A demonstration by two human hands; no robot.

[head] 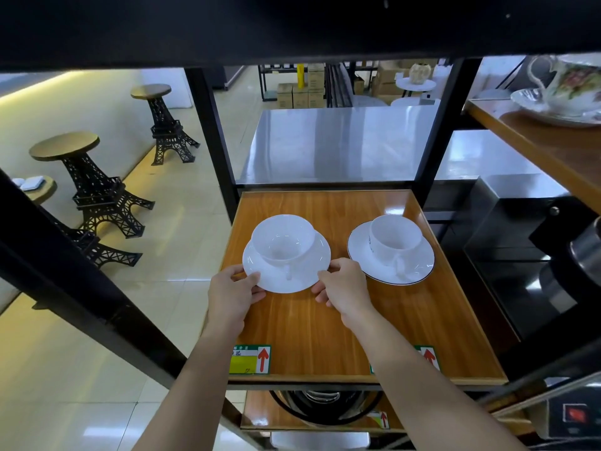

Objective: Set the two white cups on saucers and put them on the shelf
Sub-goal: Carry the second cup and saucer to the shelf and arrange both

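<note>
On the wooden shelf [325, 327] stand two white cups, each on a saucer. The left cup [283, 240] sits on a plain white saucer [302, 275]. My left hand [232, 292] grips that saucer's left rim and my right hand [344, 284] grips its right rim. To the right, the second cup [395, 237] sits on a dark-rimmed white saucer [416, 266], its handle turned toward me, with neither hand touching it.
Black frame posts [214, 138] flank the shelf's back, and a black shelf board [292, 27] hangs above. A flowered teapot on a dish [566, 92] sits on the neighbouring shelf at the right. Tower-shaped stools [97, 187] stand on the tiled floor at the left.
</note>
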